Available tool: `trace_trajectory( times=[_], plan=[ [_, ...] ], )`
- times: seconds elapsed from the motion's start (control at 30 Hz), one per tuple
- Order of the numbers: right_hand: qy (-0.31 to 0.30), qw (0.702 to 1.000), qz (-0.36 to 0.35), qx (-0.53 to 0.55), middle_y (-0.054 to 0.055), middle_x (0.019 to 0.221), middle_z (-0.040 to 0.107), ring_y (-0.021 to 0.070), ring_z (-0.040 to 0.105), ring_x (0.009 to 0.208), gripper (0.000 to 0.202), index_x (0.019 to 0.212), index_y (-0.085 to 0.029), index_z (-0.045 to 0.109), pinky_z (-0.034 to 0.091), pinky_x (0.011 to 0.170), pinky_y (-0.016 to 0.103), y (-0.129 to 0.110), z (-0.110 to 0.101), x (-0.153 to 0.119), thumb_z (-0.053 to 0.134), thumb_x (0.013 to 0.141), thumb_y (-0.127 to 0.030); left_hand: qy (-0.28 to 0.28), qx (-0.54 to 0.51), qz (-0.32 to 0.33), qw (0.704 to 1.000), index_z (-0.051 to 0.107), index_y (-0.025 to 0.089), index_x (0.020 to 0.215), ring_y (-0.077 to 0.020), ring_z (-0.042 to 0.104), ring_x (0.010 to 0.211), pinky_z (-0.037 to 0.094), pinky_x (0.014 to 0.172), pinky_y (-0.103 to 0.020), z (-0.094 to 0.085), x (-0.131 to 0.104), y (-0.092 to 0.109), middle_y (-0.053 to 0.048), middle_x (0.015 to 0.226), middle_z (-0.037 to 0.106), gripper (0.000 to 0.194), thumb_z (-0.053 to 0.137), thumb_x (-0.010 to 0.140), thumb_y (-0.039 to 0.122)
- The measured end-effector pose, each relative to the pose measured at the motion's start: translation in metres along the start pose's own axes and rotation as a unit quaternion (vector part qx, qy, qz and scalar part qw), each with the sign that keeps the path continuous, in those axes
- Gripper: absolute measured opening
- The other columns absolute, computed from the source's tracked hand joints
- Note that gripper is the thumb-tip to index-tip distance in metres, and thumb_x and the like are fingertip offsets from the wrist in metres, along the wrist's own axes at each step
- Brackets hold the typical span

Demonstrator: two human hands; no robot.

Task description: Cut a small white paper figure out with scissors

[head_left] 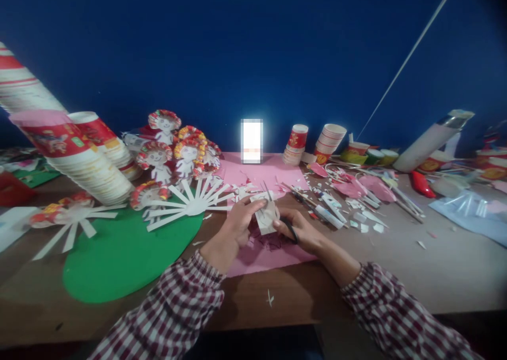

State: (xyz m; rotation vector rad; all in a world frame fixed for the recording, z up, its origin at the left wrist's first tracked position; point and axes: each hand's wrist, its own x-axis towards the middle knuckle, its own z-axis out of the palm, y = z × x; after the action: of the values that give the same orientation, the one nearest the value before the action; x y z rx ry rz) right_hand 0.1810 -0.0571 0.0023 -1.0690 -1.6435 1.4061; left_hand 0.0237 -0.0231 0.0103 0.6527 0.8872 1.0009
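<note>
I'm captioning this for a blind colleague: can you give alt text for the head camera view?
Two hands in checked sleeves work over pink paper on a cluttered craft table: the left hand holds a small paper piece while the right hand cuts it with scissors. Paper-cup dolls, cup stacks and a green disc lie to the left.

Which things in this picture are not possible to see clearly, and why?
- Scissors, head view: the handles are inside the right hand, and the blades blur against the paper piece.
- Paper piece: the left hand covers its left edge; its drawing is too small to tell.
- Bright screen: blurred, nothing readable.
- Cup stack: cut off by the left edge.
- Forearms: both cut off by the bottom edge.
</note>
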Motion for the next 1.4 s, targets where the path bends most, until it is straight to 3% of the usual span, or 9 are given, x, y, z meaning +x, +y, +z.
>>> trace_trajectory(
  times=[0.2, 0.33, 0.97, 1.13, 1.4],
  plan=[
    [-0.015, 0.999, 0.025, 0.021, -0.003, 0.063, 0.049, 0.0075, 0.039, 0.052, 0.045, 0.082, -0.013, 0.059, 0.031, 0.048, 0.020, -0.001, -0.003, -0.002, 0.066, 0.074, -0.056, -0.041, -0.040, -0.041, 0.998, 0.062, 0.013, 0.077, -0.0155, 0.060, 0.053, 0.049, 0.051, -0.027, -0.002, 0.000, 0.002, -0.004, 0.063, 0.064, 0.021, 0.073, 0.061, 0.019],
    [-0.039, 0.998, 0.020, 0.045, -0.003, 0.056, 0.051, 0.0087, 0.045, 0.046, 0.046, 0.075, -0.015, 0.053, 0.035, 0.045, 0.021, 0.001, -0.004, -0.003, 0.058, 0.080, -0.061, -0.072, -0.055, -0.087, 0.992, 0.062, 0.013, 0.078, -0.0167, 0.061, 0.054, 0.050, 0.051, -0.028, -0.003, -0.003, 0.004, -0.005, 0.062, 0.064, 0.017, 0.070, 0.066, 0.021],
    [-0.078, 0.994, 0.016, 0.075, -0.001, 0.064, 0.054, 0.0098, 0.050, 0.054, 0.037, 0.077, -0.015, 0.055, 0.042, 0.053, 0.021, -0.002, -0.007, -0.005, 0.059, 0.084, -0.051, -0.063, -0.094, -0.111, 0.987, 0.060, 0.012, 0.082, -0.0145, 0.061, 0.052, 0.049, 0.048, -0.023, -0.001, -0.005, 0.006, -0.005, 0.062, 0.065, 0.006, 0.061, 0.077, 0.014],
    [-0.057, 0.996, 0.030, 0.060, -0.001, 0.060, 0.056, 0.0097, 0.049, 0.051, 0.036, 0.082, -0.014, 0.058, 0.038, 0.047, 0.020, 0.001, -0.006, -0.003, 0.067, 0.077, -0.049, -0.029, -0.059, -0.090, 0.994, 0.060, 0.013, 0.081, -0.0142, 0.059, 0.050, 0.049, 0.048, -0.025, 0.001, -0.007, 0.005, -0.004, 0.061, 0.064, 0.011, 0.065, 0.072, 0.017],
    [-0.038, 0.999, 0.034, 0.014, -0.002, 0.058, 0.052, 0.0081, 0.045, 0.049, 0.035, 0.078, -0.012, 0.060, 0.035, 0.045, 0.018, -0.005, -0.003, -0.001, 0.066, 0.077, -0.047, 0.006, -0.031, 0.018, 0.999, 0.061, 0.014, 0.080, -0.0136, 0.058, 0.052, 0.047, 0.048, -0.025, 0.003, -0.004, -0.002, 0.000, 0.063, 0.064, 0.027, 0.075, 0.058, 0.020]
  ],
)
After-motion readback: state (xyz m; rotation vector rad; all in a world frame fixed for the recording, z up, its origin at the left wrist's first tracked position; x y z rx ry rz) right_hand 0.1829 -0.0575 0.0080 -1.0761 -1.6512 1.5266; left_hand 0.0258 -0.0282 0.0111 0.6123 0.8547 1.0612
